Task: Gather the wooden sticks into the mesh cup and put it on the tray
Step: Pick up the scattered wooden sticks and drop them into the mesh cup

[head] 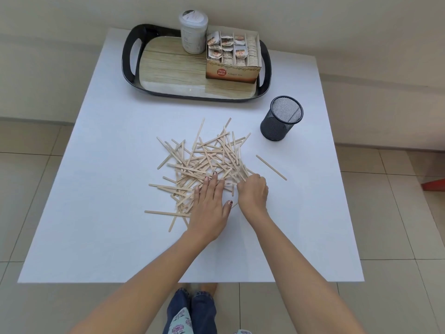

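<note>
A loose heap of several thin wooden sticks (204,160) lies on the white table (96,225), in the middle. My left hand (209,206) rests flat on the heap's near edge with its fingers straight. My right hand (252,191) is beside it, fingers curled round a few sticks at the heap's right side. One stray stick (271,167) lies apart to the right. The black mesh cup (281,118) stands upright and empty at the right, beyond the heap. The black tray with a wood-look floor (173,71) sits at the table's far edge.
On the tray stand a white lidded jar (192,32) and an open tea-bag box (232,56), filling its right half; the tray's left half is bare. Tiled floor surrounds the table, and my feet show under its near edge.
</note>
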The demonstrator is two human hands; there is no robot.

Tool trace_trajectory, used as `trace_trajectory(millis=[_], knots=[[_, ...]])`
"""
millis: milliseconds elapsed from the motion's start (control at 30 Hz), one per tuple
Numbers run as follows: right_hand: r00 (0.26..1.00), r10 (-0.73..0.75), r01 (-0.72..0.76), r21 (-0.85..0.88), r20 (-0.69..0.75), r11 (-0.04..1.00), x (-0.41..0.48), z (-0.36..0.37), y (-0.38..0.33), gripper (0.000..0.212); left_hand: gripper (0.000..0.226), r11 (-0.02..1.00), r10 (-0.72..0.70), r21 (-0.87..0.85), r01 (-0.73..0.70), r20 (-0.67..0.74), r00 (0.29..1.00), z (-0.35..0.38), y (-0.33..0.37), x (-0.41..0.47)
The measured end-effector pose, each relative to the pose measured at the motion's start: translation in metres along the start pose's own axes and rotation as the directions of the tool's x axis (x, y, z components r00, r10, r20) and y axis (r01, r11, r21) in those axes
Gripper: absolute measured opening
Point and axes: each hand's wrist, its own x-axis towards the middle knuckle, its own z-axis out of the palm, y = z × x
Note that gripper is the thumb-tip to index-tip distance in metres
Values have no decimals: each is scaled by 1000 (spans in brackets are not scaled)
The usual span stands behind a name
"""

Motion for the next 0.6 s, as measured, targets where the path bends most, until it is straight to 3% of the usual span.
trace_trajectory(millis=[133,300,467,600], knots=[[999,47,-51,269,21,962,4,-8,2,23,55,984,44,-171,-51,-42,998,-10,7,0],[1000,24,-7,647,-18,762,5,-15,12,15,50,863,12,-503,-52,-82,997,-29,29,5],[966,-41,228,772,-254,593,-1,-12,15,22,47,673,-65,-739,18,-35,997,-48,49,14],[900,-115,410,728,-421,549,-7,-8,14,18,41,498,-28,-866,43,33,999,-58,60,23]])
